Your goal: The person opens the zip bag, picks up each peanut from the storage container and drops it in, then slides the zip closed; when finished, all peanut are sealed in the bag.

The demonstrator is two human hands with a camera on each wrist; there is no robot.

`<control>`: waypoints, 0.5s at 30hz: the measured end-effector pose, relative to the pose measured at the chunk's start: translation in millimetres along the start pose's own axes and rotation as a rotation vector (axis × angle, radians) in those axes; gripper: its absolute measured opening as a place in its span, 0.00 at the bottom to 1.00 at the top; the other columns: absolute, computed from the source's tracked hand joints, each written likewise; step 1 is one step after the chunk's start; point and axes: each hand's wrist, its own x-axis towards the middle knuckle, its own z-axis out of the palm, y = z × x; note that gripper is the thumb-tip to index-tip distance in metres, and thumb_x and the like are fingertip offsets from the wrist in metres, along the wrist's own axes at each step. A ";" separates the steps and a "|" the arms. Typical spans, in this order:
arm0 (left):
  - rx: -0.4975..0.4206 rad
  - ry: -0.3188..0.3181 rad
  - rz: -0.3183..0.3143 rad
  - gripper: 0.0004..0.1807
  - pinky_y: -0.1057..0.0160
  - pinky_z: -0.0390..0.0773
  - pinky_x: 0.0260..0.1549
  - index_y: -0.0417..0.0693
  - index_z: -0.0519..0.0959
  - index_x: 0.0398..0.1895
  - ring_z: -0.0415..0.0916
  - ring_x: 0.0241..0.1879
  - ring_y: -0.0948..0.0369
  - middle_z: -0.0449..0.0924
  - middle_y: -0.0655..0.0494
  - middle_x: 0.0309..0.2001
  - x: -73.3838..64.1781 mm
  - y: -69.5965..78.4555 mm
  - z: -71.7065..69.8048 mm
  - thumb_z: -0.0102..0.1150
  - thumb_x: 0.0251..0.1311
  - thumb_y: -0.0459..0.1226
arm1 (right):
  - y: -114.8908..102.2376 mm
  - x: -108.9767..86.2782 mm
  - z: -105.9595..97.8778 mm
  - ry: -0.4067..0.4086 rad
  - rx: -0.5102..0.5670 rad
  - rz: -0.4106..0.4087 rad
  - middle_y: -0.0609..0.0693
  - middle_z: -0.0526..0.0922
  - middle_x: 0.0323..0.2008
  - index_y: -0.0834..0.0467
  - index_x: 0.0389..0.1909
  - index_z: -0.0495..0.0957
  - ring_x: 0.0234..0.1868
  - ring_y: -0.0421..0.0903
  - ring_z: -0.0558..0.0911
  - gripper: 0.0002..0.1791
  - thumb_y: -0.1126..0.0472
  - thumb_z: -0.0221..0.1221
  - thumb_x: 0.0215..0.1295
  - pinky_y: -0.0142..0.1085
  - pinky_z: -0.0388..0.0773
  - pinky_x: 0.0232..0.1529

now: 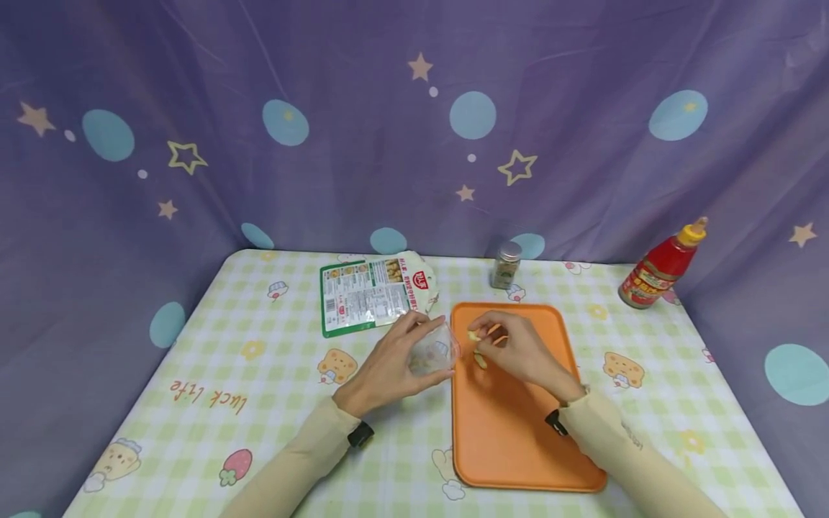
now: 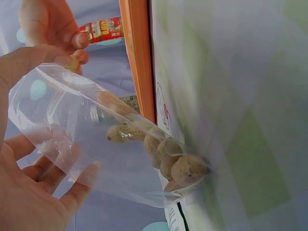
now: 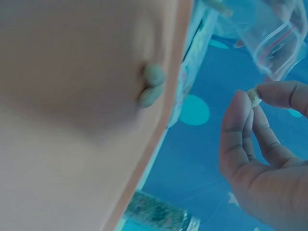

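Note:
My left hand [image 1: 388, 363] holds a clear zip bag [image 1: 429, 351] by its mouth, thumb and fingers spread apart at the two sides. Several unshelled peanuts [image 2: 166, 154] lie in the bottom of the bag, which rests against the tablecloth in the left wrist view. Above the orange tray [image 1: 512, 446], my right hand [image 1: 521, 351] pinches one peanut [image 3: 254, 97] between thumb and fingertips. Under that hand, peanuts [image 3: 153, 75] lie on the tray near its left edge.
Behind the bag lies a green and white food packet [image 1: 363, 295]. A small spice jar [image 1: 506, 266] stands beyond the tray, and a red sauce bottle [image 1: 657, 270] with a yellow cap is at the far right. A purple curtain [image 1: 363, 194] hangs behind the table.

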 end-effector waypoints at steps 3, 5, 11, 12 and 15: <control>0.008 0.009 0.014 0.46 0.62 0.75 0.49 0.55 0.70 0.77 0.68 0.51 0.65 0.72 0.59 0.59 0.2 0.4 -0.4 0.72 0.57 0.61 | -7.5 -1.4 1.4 -0.011 0.027 -0.007 0.49 0.86 0.40 0.54 0.48 0.85 0.39 0.43 0.84 0.12 0.68 0.64 0.65 0.35 0.84 0.44; 0.007 0.012 0.017 0.46 0.62 0.75 0.49 0.56 0.70 0.77 0.68 0.51 0.65 0.73 0.58 0.58 0.2 0.8 -0.5 0.72 0.57 0.61 | -11.6 -2.0 2.7 -0.018 0.049 -0.016 0.49 0.86 0.39 0.53 0.48 0.85 0.39 0.44 0.84 0.13 0.68 0.64 0.64 0.35 0.84 0.43; 0.002 0.010 0.019 0.46 0.63 0.75 0.48 0.53 0.71 0.76 0.68 0.51 0.64 0.73 0.57 0.58 0.0 1.7 -0.6 0.72 0.58 0.61 | -21.1 -2.9 7.7 -0.022 0.086 -0.035 0.49 0.85 0.38 0.53 0.46 0.85 0.39 0.43 0.83 0.13 0.69 0.66 0.64 0.37 0.84 0.42; 0.002 0.009 0.020 0.46 0.63 0.74 0.48 0.52 0.71 0.76 0.68 0.50 0.65 0.73 0.57 0.58 0.0 1.8 -0.6 0.72 0.58 0.61 | -22.9 -3.2 8.3 -0.023 0.092 -0.033 0.49 0.85 0.38 0.53 0.46 0.85 0.39 0.43 0.83 0.12 0.69 0.66 0.64 0.37 0.84 0.42; 0.005 0.008 0.022 0.46 0.63 0.74 0.48 0.52 0.71 0.76 0.67 0.50 0.65 0.73 0.58 0.58 0.2 1.7 -0.5 0.72 0.58 0.61 | -26.7 -3.3 10.5 -0.030 0.112 -0.028 0.50 0.85 0.38 0.54 0.47 0.85 0.38 0.44 0.84 0.12 0.68 0.68 0.64 0.36 0.84 0.41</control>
